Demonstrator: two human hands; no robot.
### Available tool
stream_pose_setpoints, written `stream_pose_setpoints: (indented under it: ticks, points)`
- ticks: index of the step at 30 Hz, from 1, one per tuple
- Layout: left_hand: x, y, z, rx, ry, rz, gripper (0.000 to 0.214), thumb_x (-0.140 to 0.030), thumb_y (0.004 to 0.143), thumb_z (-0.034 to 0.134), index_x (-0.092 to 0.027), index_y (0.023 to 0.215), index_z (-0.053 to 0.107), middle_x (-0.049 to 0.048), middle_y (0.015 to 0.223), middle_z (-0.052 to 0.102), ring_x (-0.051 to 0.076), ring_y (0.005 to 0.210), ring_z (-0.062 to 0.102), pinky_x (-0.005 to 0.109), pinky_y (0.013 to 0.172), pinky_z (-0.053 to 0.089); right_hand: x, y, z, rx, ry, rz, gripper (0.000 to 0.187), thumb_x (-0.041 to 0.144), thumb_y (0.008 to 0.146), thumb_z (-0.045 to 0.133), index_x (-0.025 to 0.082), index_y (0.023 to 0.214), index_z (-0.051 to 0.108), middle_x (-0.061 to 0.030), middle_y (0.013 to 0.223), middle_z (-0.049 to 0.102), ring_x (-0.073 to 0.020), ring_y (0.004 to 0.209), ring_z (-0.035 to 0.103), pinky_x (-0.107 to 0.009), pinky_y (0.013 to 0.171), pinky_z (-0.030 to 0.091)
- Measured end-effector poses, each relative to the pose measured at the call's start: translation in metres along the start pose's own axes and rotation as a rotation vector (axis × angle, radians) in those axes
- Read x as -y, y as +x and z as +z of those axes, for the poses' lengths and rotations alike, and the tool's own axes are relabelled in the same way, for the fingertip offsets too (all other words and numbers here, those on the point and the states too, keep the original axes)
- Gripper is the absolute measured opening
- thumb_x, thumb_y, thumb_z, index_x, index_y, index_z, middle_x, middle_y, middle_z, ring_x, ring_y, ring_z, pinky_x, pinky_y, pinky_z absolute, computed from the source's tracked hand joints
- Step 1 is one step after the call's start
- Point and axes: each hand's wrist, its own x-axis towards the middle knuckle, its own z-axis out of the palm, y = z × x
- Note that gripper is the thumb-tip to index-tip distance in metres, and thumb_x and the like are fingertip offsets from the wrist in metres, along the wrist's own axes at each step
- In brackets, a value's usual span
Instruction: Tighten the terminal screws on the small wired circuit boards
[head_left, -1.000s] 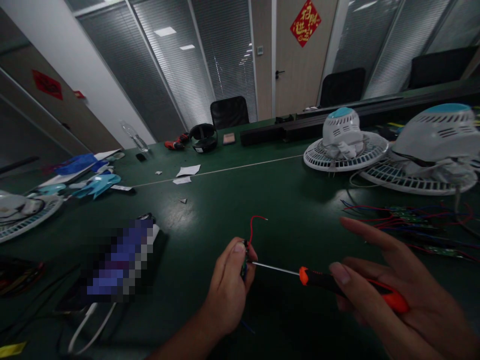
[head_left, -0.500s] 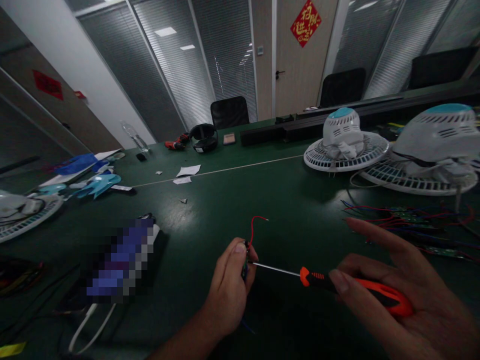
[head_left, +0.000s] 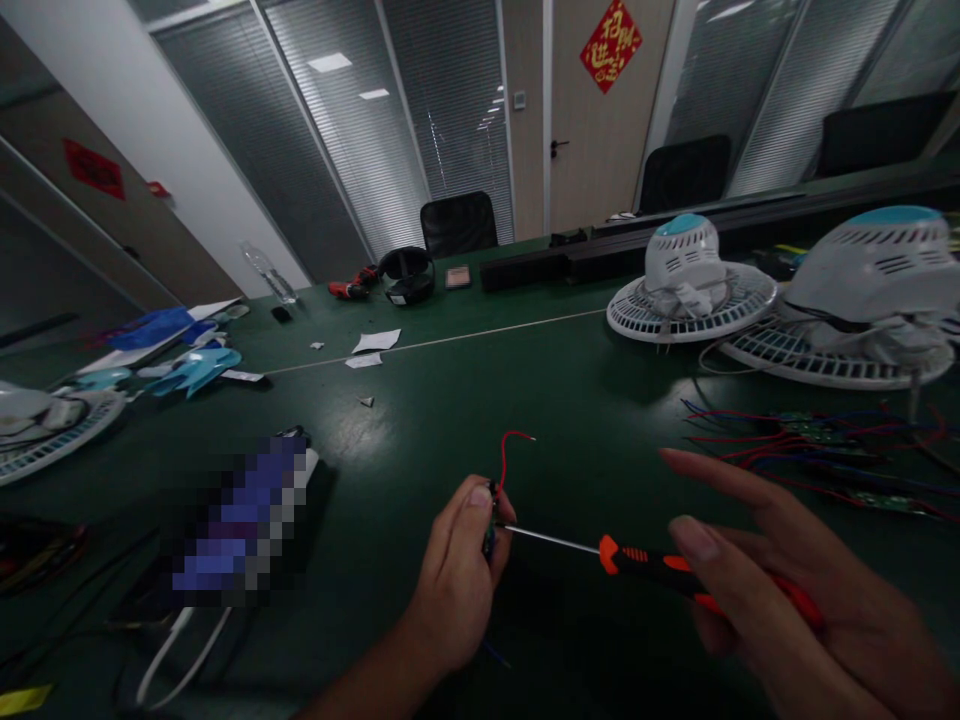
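My left hand (head_left: 454, 590) pinches a small dark part (head_left: 489, 535) near the front edge of the green table (head_left: 570, 400). A red wire (head_left: 508, 450) rises from that part and curls over. My right hand (head_left: 795, 600) holds an orange-and-black screwdriver (head_left: 675, 572) by its handle, thumb on top and index finger stretched out. The thin metal shaft (head_left: 551, 539) runs left, and its tip touches the part in my left hand.
Two white fan assemblies (head_left: 690, 280) (head_left: 870, 300) lie at the right, with loose red and blue wires (head_left: 795, 435) in front of them. A pixelated object (head_left: 240, 520) and white cable (head_left: 180, 650) sit at the left. Blue fan blades (head_left: 191, 370), paper scraps (head_left: 375, 345) and chairs (head_left: 457, 222) are farther back.
The fingers of my right hand have shifted around the screwdriver handle, turning it. My left hand and the part have stayed in place.
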Motion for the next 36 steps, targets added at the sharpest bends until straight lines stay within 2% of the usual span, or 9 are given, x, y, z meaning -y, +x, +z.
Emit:
stream_pose_setpoints:
  ticks: [5, 9, 13, 18, 23, 27, 31, 36]
  points:
    - [0.002, 0.001, 0.000, 0.002, 0.012, -0.015, 0.032, -0.043, 0.083, 0.043, -0.018, 0.067, 0.055, -0.0046, 0.058, 0.042, 0.008, 0.048, 0.036, 0.016, 0.043, 0.030, 0.000, 0.000, 0.002, -0.022, 0.007, -0.063, 0.043, 0.053, 0.077, 0.045, 0.031, 0.114, 0.046, 0.0048, 0.060, 0.064, -0.0117, 0.038, 0.055, -0.023, 0.036, 0.041]
    - [0.000, 0.000, 0.000, -0.006, 0.014, 0.001, 0.031, -0.042, 0.083, 0.044, -0.018, 0.065, 0.054, -0.0045, 0.060, 0.043, 0.008, 0.051, 0.037, 0.016, 0.046, 0.032, -0.005, 0.001, 0.000, -0.041, -0.024, -0.118, 0.044, 0.052, 0.076, 0.047, 0.030, 0.114, 0.047, 0.0050, 0.057, 0.062, -0.0123, 0.034, 0.053, -0.025, 0.036, 0.041]
    - [-0.001, 0.001, 0.001, -0.005, 0.047, -0.006, 0.033, -0.044, 0.083, 0.041, -0.018, 0.066, 0.053, -0.0053, 0.056, 0.041, 0.008, 0.047, 0.035, 0.016, 0.043, 0.029, -0.008, 0.003, -0.001, -0.051, -0.067, -0.168, 0.045, 0.050, 0.076, 0.047, 0.028, 0.115, 0.046, 0.0019, 0.068, 0.067, -0.0138, 0.039, 0.057, -0.026, 0.038, 0.042]
    - [0.000, 0.002, 0.000, 0.003, 0.057, 0.008, 0.032, -0.043, 0.084, 0.040, -0.018, 0.067, 0.052, -0.0049, 0.059, 0.041, 0.008, 0.049, 0.036, 0.016, 0.044, 0.031, -0.010, 0.004, -0.001, -0.077, -0.094, -0.216, 0.043, 0.049, 0.075, 0.050, 0.030, 0.113, 0.046, 0.0039, 0.066, 0.066, -0.0131, 0.043, 0.056, -0.023, 0.038, 0.041]
    - [0.001, 0.002, 0.000, 0.023, 0.080, 0.015, 0.033, -0.040, 0.086, 0.036, -0.018, 0.067, 0.051, -0.0052, 0.058, 0.041, 0.007, 0.046, 0.034, 0.016, 0.041, 0.028, -0.011, 0.004, -0.001, -0.063, -0.071, -0.208, 0.044, 0.049, 0.074, 0.051, 0.028, 0.112, 0.047, 0.0024, 0.067, 0.066, -0.0145, 0.049, 0.058, -0.023, 0.040, 0.041]
    - [0.001, 0.002, 0.001, 0.010, 0.093, -0.003, 0.033, -0.040, 0.087, 0.035, -0.018, 0.068, 0.051, -0.0057, 0.055, 0.040, 0.007, 0.044, 0.034, 0.016, 0.039, 0.025, -0.010, 0.003, -0.001, -0.056, -0.068, -0.196, 0.047, 0.047, 0.073, 0.052, 0.029, 0.115, 0.044, 0.0048, 0.061, 0.062, -0.0119, 0.041, 0.051, -0.023, 0.042, 0.042]
    - [0.001, 0.001, 0.001, -0.019, 0.096, -0.006, 0.033, -0.041, 0.085, 0.037, -0.018, 0.067, 0.051, -0.0048, 0.058, 0.043, 0.007, 0.045, 0.035, 0.016, 0.040, 0.027, -0.009, 0.002, 0.000, -0.043, -0.016, -0.180, 0.044, 0.045, 0.072, 0.053, 0.032, 0.113, 0.043, 0.0064, 0.062, 0.061, -0.0111, 0.042, 0.050, -0.022, 0.041, 0.040]
    - [-0.001, 0.000, 0.000, -0.010, 0.093, 0.004, 0.033, -0.043, 0.084, 0.039, -0.018, 0.066, 0.052, -0.0051, 0.057, 0.042, 0.008, 0.046, 0.036, 0.016, 0.041, 0.028, -0.006, -0.001, -0.001, 0.046, 0.127, -0.049, 0.049, 0.055, 0.075, 0.045, 0.031, 0.117, 0.043, 0.0011, 0.070, 0.063, -0.0189, 0.065, 0.060, -0.026, 0.044, 0.039]
